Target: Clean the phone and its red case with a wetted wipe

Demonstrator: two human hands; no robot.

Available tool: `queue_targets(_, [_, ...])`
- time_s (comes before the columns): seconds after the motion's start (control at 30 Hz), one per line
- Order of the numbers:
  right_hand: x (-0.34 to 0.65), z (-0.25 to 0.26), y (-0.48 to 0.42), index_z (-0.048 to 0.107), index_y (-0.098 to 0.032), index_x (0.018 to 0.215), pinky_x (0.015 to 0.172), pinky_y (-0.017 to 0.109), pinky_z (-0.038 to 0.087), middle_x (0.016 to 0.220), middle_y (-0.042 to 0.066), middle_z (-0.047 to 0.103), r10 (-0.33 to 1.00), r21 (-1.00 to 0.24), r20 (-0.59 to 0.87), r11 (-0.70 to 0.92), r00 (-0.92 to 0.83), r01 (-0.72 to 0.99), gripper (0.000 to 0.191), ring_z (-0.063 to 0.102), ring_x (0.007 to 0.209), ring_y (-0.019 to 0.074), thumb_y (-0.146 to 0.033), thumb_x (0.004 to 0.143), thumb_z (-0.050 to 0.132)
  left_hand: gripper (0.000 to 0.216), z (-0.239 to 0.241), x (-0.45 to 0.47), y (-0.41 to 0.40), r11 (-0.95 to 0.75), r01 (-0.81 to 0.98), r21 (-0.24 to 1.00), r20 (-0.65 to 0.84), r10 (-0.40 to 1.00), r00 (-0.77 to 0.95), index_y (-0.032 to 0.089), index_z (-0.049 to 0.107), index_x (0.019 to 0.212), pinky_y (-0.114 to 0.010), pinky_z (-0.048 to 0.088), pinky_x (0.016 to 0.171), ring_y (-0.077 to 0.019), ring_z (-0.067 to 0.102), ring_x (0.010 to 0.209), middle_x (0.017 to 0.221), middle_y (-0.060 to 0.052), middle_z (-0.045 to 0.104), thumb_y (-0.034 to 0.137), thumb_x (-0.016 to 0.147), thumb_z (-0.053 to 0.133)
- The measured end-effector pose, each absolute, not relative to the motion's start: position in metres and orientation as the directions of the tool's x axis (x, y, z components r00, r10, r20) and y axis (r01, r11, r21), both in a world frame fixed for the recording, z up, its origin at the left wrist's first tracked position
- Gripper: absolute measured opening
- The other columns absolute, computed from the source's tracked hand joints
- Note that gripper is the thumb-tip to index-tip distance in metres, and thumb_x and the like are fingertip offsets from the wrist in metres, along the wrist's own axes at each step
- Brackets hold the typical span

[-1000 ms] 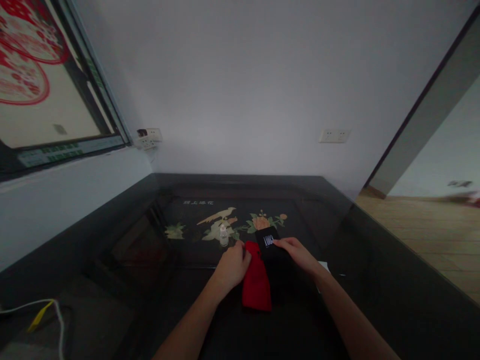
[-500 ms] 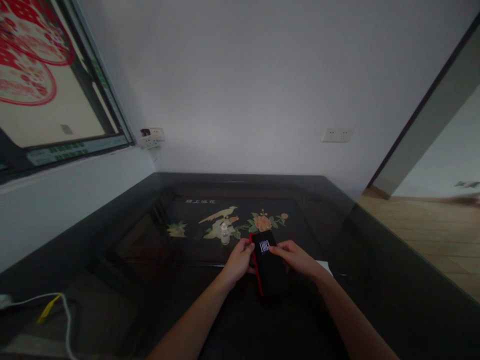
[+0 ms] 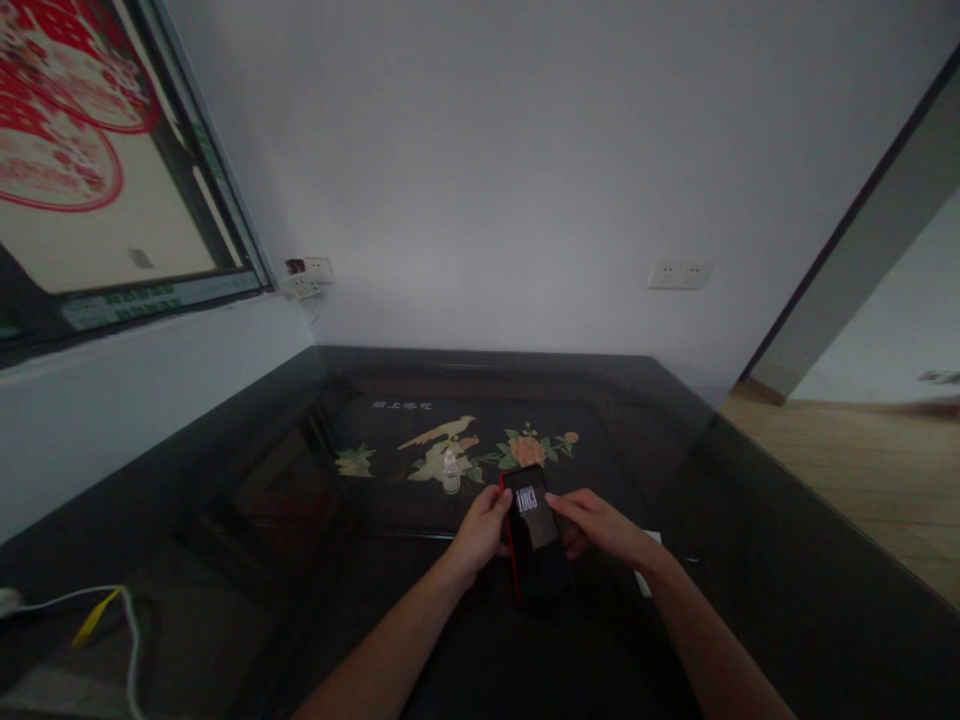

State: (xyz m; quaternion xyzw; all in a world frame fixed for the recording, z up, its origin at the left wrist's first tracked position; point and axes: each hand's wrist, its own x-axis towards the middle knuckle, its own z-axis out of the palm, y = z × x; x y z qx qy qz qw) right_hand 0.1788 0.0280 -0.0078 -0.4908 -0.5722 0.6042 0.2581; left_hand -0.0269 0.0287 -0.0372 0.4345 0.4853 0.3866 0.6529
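We see a dark glossy table (image 3: 750,560) painted with a bird (image 3: 442,432) and flowers (image 3: 526,450), and a small clear bottle (image 3: 450,472) standing between them. On the wall behind are two socket plates (image 3: 679,274), one at the right and one in the left corner by a window (image 3: 112,230) with red cuttings. A white and yellow cable (image 3: 105,610) lies at near left, and a wooden floor (image 3: 862,470) shows at right.

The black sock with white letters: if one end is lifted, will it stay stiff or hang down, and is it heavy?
Probably floppy: the black sock looks like thin cloth, lying flat on the red sock between the left hand and the right hand. Likely light for its size. It may slide easily on the glossy table.
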Motion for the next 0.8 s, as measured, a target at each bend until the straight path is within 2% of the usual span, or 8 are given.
queue_targets(0.17, [0.181,-0.007,0.029,0.070,-0.014,0.077,0.056,0.026,0.056,0.063,0.003,0.068,0.881,-0.943,-0.235,-0.104,-0.410,0.316,0.063,0.066,0.058,0.0153,-0.076,0.084,0.058,0.051,-0.040,-0.025,0.029,0.313,-0.125,0.942,-0.281,0.934,0.221,0.020,0.056,0.101,-0.030,0.056,0.061,-0.0155,0.060,0.074,0.085,0.000,0.058,0.067,0.081,0.063])
queue_targets(0.3, [0.181,-0.004,0.030,0.069,-0.016,0.073,0.052,0.028,0.056,0.057,0.002,0.066,0.931,-0.930,-0.180,-0.057,-0.317,0.363,0.055,0.066,0.054,0.0173,-0.070,0.082,0.066,0.047,-0.039,-0.024,0.028,0.301,-0.154,0.941,-0.270,0.944,0.191,0.020,0.055,0.102,-0.029,0.055,0.060,-0.0151,0.060,0.072,0.084,0.000,0.058,0.063,0.084,0.061])
queue_targets(0.4, [0.183,0.000,0.031,0.060,-0.019,0.062,0.046,0.027,0.052,0.055,0.002,0.066,0.970,-0.911,-0.108,-0.010,-0.216,0.412,0.052,0.066,0.050,0.0186,-0.067,0.080,0.071,0.045,-0.038,-0.023,0.027,0.275,-0.173,0.946,-0.248,0.955,0.163,0.020,0.056,0.104,-0.030,0.056,0.059,-0.0165,0.062,0.074,0.087,-0.001,0.060,0.061,0.086,0.060])
queue_targets(0.5, [0.186,0.003,0.033,0.056,-0.019,0.063,0.045,0.025,0.049,0.060,0.003,0.067,0.988,-0.914,-0.033,0.032,-0.152,0.404,0.054,0.066,0.049,0.0169,-0.068,0.084,0.066,0.042,-0.038,-0.023,0.028,0.261,-0.188,0.947,-0.237,0.961,0.141,0.020,0.057,0.107,-0.028,0.056,0.058,-0.0175,0.063,0.077,0.090,-0.003,0.062,0.058,0.088,0.060])
queue_targets(0.57, [0.188,0.002,0.033,0.061,-0.018,0.073,0.051,0.026,0.054,0.072,0.004,0.071,0.978,-0.938,-0.066,0.007,-0.197,0.347,0.052,0.069,0.056,0.0169,-0.068,0.087,0.062,0.039,-0.038,-0.023,0.029,0.254,-0.200,0.946,-0.232,0.964,0.126,0.019,0.057,0.108,-0.028,0.056,0.057,-0.0178,0.063,0.078,0.092,-0.004,0.063,0.054,0.091,0.058])
queue_targets(0.63, [0.189,0.001,0.032,0.066,-0.017,0.088,0.059,0.028,0.058,0.086,0.006,0.075,0.932,-0.952,-0.184,-0.089,-0.312,0.294,0.052,0.073,0.069,0.0186,-0.069,0.087,0.061,0.036,-0.038,-0.023,0.030,0.253,-0.212,0.944,-0.234,0.966,0.112,0.018,0.058,0.110,-0.027,0.057,0.056,-0.0185,0.064,0.080,0.096,-0.005,0.064,0.050,0.093,0.055])
queue_targets(0.73, [0.189,0.001,0.025,0.068,-0.016,0.105,0.064,0.029,0.061,0.096,0.011,0.077,0.791,-0.924,-0.369,-0.257,-0.489,0.282,0.056,0.076,0.080,0.0209,-0.069,0.090,0.058,0.034,-0.038,-0.023,0.030,0.268,-0.226,0.937,-0.248,0.962,0.110,0.018,0.057,0.110,-0.027,0.057,0.057,-0.0191,0.066,0.081,0.097,-0.006,0.065,0.049,0.094,0.055])
queue_targets(0.8, [0.190,0.003,0.020,0.068,-0.014,0.114,0.066,0.029,0.061,0.099,0.013,0.078,0.692,-0.914,-0.406,-0.306,-0.596,0.267,0.056,0.077,0.082,0.0216,-0.064,0.091,0.060,0.035,-0.037,-0.023,0.029,0.267,-0.245,0.932,-0.247,0.963,0.108,0.019,0.058,0.107,-0.027,0.057,0.059,-0.0191,0.066,0.082,0.095,-0.005,0.065,0.050,0.094,0.057])
